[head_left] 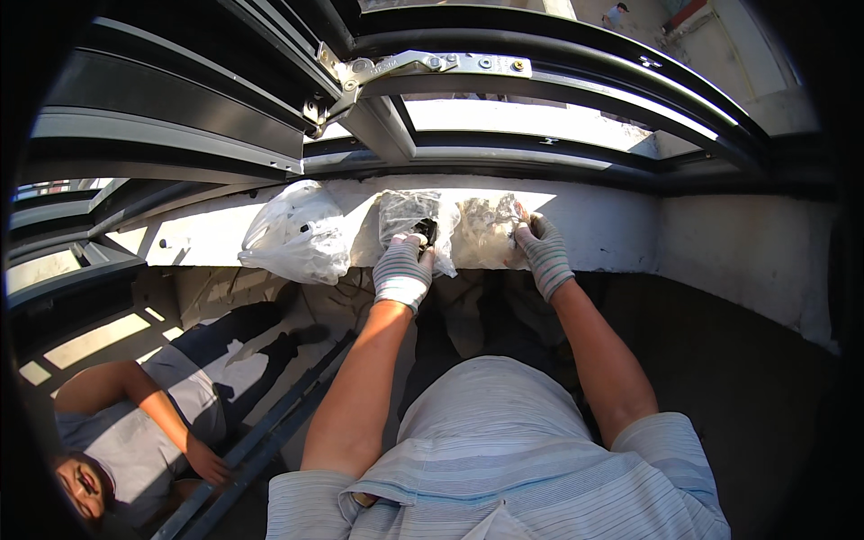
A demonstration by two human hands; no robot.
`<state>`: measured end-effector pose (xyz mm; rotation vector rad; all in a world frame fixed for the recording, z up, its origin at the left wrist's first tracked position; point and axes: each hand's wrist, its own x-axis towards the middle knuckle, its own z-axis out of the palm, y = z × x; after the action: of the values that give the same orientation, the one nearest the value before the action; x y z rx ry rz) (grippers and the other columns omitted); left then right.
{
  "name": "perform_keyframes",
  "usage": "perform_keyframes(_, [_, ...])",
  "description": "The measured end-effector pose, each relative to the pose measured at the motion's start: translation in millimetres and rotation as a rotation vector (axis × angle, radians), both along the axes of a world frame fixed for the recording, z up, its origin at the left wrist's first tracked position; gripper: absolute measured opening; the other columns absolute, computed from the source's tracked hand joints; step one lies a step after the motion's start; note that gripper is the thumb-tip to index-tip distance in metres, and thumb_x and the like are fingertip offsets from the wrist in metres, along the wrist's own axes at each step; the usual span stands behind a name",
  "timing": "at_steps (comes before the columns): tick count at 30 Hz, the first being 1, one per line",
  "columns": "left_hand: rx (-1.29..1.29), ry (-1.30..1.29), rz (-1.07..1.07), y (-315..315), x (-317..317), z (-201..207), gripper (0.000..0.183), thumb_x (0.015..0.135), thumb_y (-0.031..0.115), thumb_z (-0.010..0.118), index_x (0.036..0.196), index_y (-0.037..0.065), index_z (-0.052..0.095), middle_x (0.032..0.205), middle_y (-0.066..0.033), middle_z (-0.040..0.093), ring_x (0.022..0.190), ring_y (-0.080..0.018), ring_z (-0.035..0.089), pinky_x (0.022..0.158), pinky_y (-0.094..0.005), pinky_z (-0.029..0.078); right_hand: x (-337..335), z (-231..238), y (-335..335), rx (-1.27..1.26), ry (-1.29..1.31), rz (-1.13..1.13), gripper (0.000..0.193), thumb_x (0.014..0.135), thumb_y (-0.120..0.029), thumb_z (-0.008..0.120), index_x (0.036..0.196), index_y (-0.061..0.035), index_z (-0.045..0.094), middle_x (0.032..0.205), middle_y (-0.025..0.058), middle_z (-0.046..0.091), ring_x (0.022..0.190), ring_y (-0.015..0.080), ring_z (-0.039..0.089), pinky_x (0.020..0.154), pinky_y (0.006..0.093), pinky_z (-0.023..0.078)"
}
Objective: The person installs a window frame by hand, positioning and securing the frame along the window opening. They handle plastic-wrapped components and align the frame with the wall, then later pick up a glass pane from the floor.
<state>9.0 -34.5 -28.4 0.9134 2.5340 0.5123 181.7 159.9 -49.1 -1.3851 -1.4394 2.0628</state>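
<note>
Three plastic bags lie in a row on a white sill. My left hand (404, 273), in a striped knit glove, reaches to the middle plastic bag (402, 209). Its fingers are closed at the bag's mouth, beside small black parts (427, 230); what they pinch is hidden. My right hand (545, 256), gloved the same way, grips the right edge of a crumpled clear bag (490, 229) with pale and reddish contents. Left of both hands, a fuller whitish bag (297, 236) stands apart, untouched.
A black window frame (540, 153) runs behind the sill (607, 225), with a metal hinge arm (432, 65) above the bags. At lower left a person (153, 405) rests a hand near long dark rails (261, 441). Another person (616, 13) is far off outside.
</note>
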Motion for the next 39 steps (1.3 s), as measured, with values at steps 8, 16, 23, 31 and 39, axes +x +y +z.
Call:
perform_keyframes(8, [0.171, -0.126, 0.073, -10.6, -6.2, -0.9, 0.027, 0.093, 0.03, 0.068, 0.103, 0.005, 0.068, 0.108, -0.0184, 0.065, 0.098, -0.0373, 0.064, 0.086, -0.0451, 0.051, 13.5, 7.1, -4.4, 0.002, -0.053, -0.021, 0.019, 0.1, -0.011, 0.056, 0.113, 0.0001, 0.062, 0.089, 0.0026, 0.062, 0.073, 0.0098, 0.059, 0.064, 0.0283, 0.059])
perform_keyframes(16, [0.539, -0.557, 0.442, -29.5, -12.4, -29.4, 0.024, 0.096, 0.024, 0.072, 0.097, 0.001, 0.067, 0.084, -0.0028, 0.064, 0.076, -0.0119, 0.056, 0.071, -0.0278, 0.048, 19.1, 11.4, -9.9, 0.024, -0.079, -0.028, 0.021, 0.101, -0.014, 0.056, 0.114, 0.0, 0.063, 0.091, 0.0035, 0.064, 0.079, 0.0106, 0.061, 0.071, 0.0275, 0.057])
perform_keyframes(23, [0.654, -0.747, 0.537, -27.9, -5.7, -21.0, 0.02, 0.095, 0.022, 0.074, 0.1, 0.005, 0.066, 0.08, 0.002, 0.062, 0.068, -0.006, 0.052, 0.059, -0.0225, 0.045, 33.3, -12.5, -5.7, 0.648, -0.464, 0.071, 0.035, 0.093, -0.015, 0.061, 0.123, 0.0031, 0.06, 0.115, 0.0154, 0.063, 0.1, 0.0289, 0.064, 0.095, 0.0409, 0.052])
perform_keyframes(31, [0.573, -0.462, 0.414, -25.7, 14.3, -17.2, 0.019, 0.091, 0.013, 0.076, 0.104, 0.005, 0.065, 0.091, -0.0018, 0.065, 0.08, -0.0093, 0.059, 0.071, -0.0258, 0.052, -23.1, 79.0, -29.2, 1.342, -0.046, 0.369, 0.038, 0.085, -0.004, 0.064, 0.123, -0.0038, 0.061, 0.118, 0.0163, 0.064, 0.108, 0.0361, 0.062, 0.095, 0.0459, 0.049])
perform_keyframes(39, [0.773, -0.626, 0.464, -34.6, 26.7, -27.1, 0.019, 0.094, 0.005, 0.072, 0.111, 0.004, 0.062, 0.101, -0.0029, 0.065, 0.089, -0.011, 0.063, 0.081, -0.0268, 0.054, -69.2, 32.1, -67.0, 0.945, 0.033, 0.879, 0.026, 0.088, -0.007, 0.057, 0.112, -0.0053, 0.067, 0.108, 0.0149, 0.067, 0.098, 0.0368, 0.066, 0.088, 0.0442, 0.054])
